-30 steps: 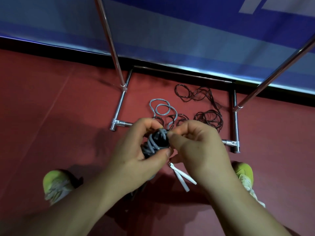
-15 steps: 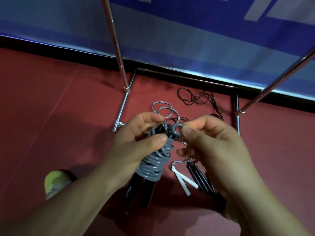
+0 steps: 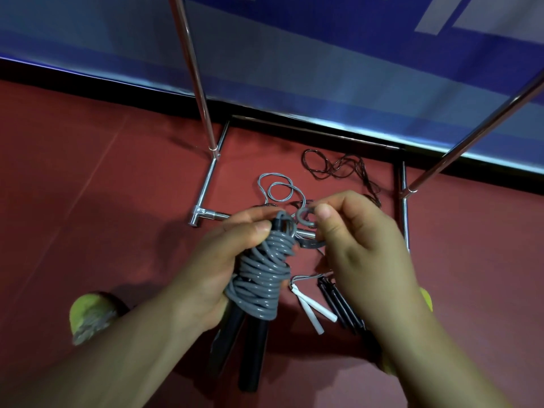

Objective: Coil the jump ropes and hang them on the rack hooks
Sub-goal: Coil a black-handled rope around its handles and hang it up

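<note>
A grey jump rope (image 3: 262, 278) is wound in many turns around its two black handles (image 3: 250, 348), which point down toward me. My left hand (image 3: 217, 266) grips this bundle around the coil. My right hand (image 3: 359, 242) pinches a small loop of the grey cord at the top of the bundle, between thumb and forefinger. On the red floor below lie a thin grey rope with white handles (image 3: 312, 310), a set of black handles (image 3: 341, 304) and a tangled dark rope (image 3: 335, 166). The chrome rack (image 3: 203, 104) stands behind them; its hooks are out of view.
The rack's base tubes (image 3: 206, 184) frame the loose ropes on the floor, and its second upright (image 3: 471, 136) slants at the right. A blue banner wall (image 3: 323, 54) runs behind. My yellow-green shoes (image 3: 88, 313) stand on the red floor either side.
The bundle has tilted so the coil and black handles now show fully. My right hand rose with the cord loop to the bundle's top. The view came closer.
</note>
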Available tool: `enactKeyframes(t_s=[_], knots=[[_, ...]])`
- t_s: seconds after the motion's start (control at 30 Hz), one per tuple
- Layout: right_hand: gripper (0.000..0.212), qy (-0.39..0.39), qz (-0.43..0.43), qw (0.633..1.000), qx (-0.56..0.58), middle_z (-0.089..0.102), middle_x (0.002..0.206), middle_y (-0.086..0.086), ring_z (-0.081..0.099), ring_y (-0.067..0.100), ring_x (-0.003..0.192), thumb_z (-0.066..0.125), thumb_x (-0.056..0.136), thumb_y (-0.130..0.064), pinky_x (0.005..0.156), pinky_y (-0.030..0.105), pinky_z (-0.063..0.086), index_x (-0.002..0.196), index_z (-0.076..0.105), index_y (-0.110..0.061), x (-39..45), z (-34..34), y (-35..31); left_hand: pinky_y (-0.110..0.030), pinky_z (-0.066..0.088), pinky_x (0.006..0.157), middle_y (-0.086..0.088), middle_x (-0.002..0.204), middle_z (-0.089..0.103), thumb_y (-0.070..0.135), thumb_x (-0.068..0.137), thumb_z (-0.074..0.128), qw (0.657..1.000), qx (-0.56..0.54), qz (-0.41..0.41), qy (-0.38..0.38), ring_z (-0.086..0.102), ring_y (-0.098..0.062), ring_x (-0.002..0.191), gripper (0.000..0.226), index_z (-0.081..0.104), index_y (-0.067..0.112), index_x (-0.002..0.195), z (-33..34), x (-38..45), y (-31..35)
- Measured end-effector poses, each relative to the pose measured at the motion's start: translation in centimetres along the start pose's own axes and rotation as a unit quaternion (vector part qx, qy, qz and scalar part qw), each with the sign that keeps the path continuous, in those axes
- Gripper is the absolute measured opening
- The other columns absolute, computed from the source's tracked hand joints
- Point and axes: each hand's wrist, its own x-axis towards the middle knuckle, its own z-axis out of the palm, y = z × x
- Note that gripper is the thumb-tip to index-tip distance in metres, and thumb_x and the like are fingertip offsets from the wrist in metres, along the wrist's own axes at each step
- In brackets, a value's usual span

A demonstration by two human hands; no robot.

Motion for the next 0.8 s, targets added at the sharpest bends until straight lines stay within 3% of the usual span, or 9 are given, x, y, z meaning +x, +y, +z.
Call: enactKeyframes(t_s=[0.1, 0.17, 0.27, 0.33, 0.4, 0.47, 0.57, 0.67, 0.8], knots=[[0.011, -0.035, -0.022, 0.999, -0.007, 0.064, 0.086, -0.009, 0.063, 0.007, 0.071, 0.052, 0.089, -0.040, 0.070, 0.034, 0.055, 0.093, 0.061, -0.033, -0.3, 0.1, 0.3, -0.028, 0.050, 0.041, -0.013, 0.069, 0.069, 0.018, 0.065, 0.055, 1.000, -0.022, 0.010, 0.015, 0.062, -0.018, 0.049, 0.022, 0.074, 0.015, 0.076, 0.0, 0.1, 0.3], [0.025, -0.060, -0.048, 0.996, -0.034, 0.059, 0.096, -0.018, 0.062, 0.007, 0.088, 0.051, 0.085, -0.044, 0.082, 0.028, 0.051, 0.107, 0.064, -0.040, -0.4, 0.1, 0.7, -0.028, 0.050, 0.041, -0.011, 0.069, 0.068, 0.018, 0.066, 0.055, 0.999, -0.032, 0.018, 0.019, 0.062, -0.016, 0.050, 0.021, 0.074, 0.015, 0.076, -0.1, 0.2, 0.4], [0.039, -0.049, -0.098, 0.991, -0.080, 0.056, 0.096, -0.018, 0.061, 0.007, 0.088, 0.048, 0.087, -0.042, 0.080, 0.024, 0.051, 0.119, 0.066, -0.028, -0.5, -0.1, 1.2, -0.027, 0.051, 0.044, -0.008, 0.070, 0.068, 0.017, 0.065, 0.058, 0.999, -0.009, 0.032, 0.012, 0.062, -0.015, 0.052, 0.020, 0.076, 0.020, 0.073, -0.2, 0.2, 0.4], [0.038, -0.028, -0.111, 0.989, -0.092, 0.059, 0.098, -0.017, 0.064, 0.008, 0.083, 0.047, 0.088, -0.043, 0.075, 0.031, 0.055, 0.115, 0.068, -0.027, -0.5, -0.3, 1.3, -0.026, 0.052, 0.048, -0.007, 0.072, 0.069, 0.015, 0.058, 0.066, 0.999, 0.009, 0.044, 0.005, 0.063, -0.015, 0.054, 0.022, 0.077, 0.021, 0.076, -0.3, 0.3, 0.3], [0.028, -0.035, -0.082, 0.995, -0.049, 0.064, 0.093, -0.015, 0.066, 0.005, 0.074, 0.052, 0.088, -0.041, 0.066, 0.022, 0.054, 0.105, 0.072, -0.032, -0.5, -0.5, 1.3, -0.026, 0.053, 0.050, -0.007, 0.074, 0.069, 0.020, 0.053, 0.069, 0.998, 0.014, 0.056, 0.006, 0.064, -0.014, 0.057, 0.027, 0.077, 0.020, 0.078, -0.4, 0.3, 0.2], [0.022, -0.090, -0.033, 0.994, 0.049, 0.069, 0.084, -0.010, 0.065, 0.005, 0.066, 0.053, 0.087, -0.035, 0.064, 0.017, 0.051, 0.096, 0.073, -0.035, -0.4, -0.7, 1.1, -0.027, 0.053, 0.048, -0.006, 0.071, 0.069, 0.016, 0.057, 0.066, 0.998, 0.003, 0.057, 0.017, 0.064, -0.015, 0.056, 0.022, 0.076, 0.020, 0.075, -0.5, 0.4, 0.5], [0.017, -0.163, -0.008, 0.977, 0.137, 0.069, 0.083, 0.002, 0.065, 0.013, 0.068, 0.060, 0.082, -0.034, 0.068, 0.025, 0.054, 0.094, 0.072, -0.033, -0.4, -1.3, 0.9, -0.025, 0.054, 0.048, -0.005, 0.069, 0.070, 0.018, 0.066, 0.055, 0.998, -0.017, 0.057, 0.028, 0.065, -0.013, 0.057, 0.022, 0.076, 0.019, 0.073, -0.7, 0.5, 0.8], [0.013, -0.209, -0.056, 0.972, 0.091, 0.068, 0.090, 0.001, 0.065, 0.017, 0.082, 0.059, 0.080, -0.036, 0.075, 0.031, 0.052, 0.086, 0.070, -0.031, -0.3, -1.8, 0.8, -0.024, 0.053, 0.047, -0.008, 0.070, 0.069, 0.019, 0.068, 0.053, 0.997, -0.054, 0.042, 0.022, 0.065, -0.015, 0.056, 0.022, 0.071, 0.014, 0.079, -0.7, 0.5, 0.8], [0.006, -0.251, -0.138, 0.958, -0.029, 0.061, 0.108, -0.017, 0.058, 0.005, 0.107, 0.057, 0.085, -0.033, 0.087, 0.011, 0.039, 0.084, 0.062, -0.036, -0.4, -2.9, 0.6, -0.025, 0.051, 0.044, -0.013, 0.068, 0.067, 0.023, 0.070, 0.053, 0.996, -0.083, 0.015, -0.014, 0.059, -0.019, 0.047, 0.022, 0.073, 0.016, 0.074, -0.9, 0.6, 1.0]])
